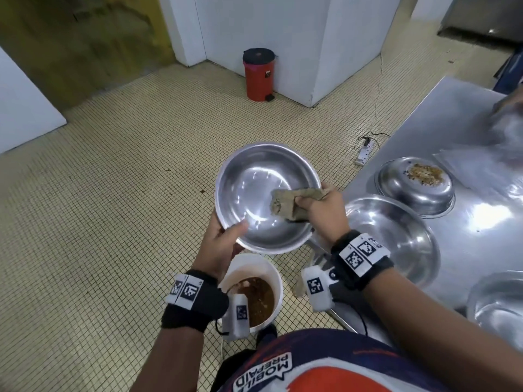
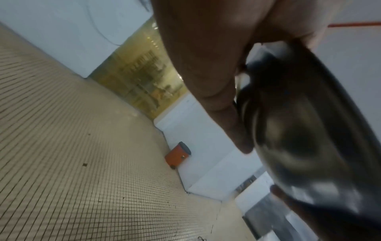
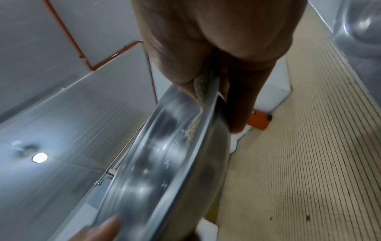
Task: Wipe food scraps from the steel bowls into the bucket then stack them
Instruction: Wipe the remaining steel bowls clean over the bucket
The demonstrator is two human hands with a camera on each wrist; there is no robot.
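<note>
A steel bowl (image 1: 254,193) tilts toward me above the white bucket (image 1: 271,267), which holds brown scraps. My left hand (image 1: 223,241) grips its near rim, thumb inside. Its fingers lie under the bowl (image 2: 305,124) in the left wrist view. My right hand (image 1: 319,207) clutches a tan cloth (image 1: 285,205) and presses it against the bowl's inner right wall, thumb over the rim. The right wrist view shows the cloth (image 3: 199,91) pinched against the bowl's rim (image 3: 206,124). The bowl's inside looks shiny and bare.
A steel table (image 1: 481,216) on my right carries an upturned bowl with scraps on its base (image 1: 416,185), an open bowl (image 1: 396,236) near my right wrist, and another (image 1: 501,301) at the edge. A red pedal bin (image 1: 259,73) stands by the far wall. A power strip (image 1: 366,152) lies on the tiled floor.
</note>
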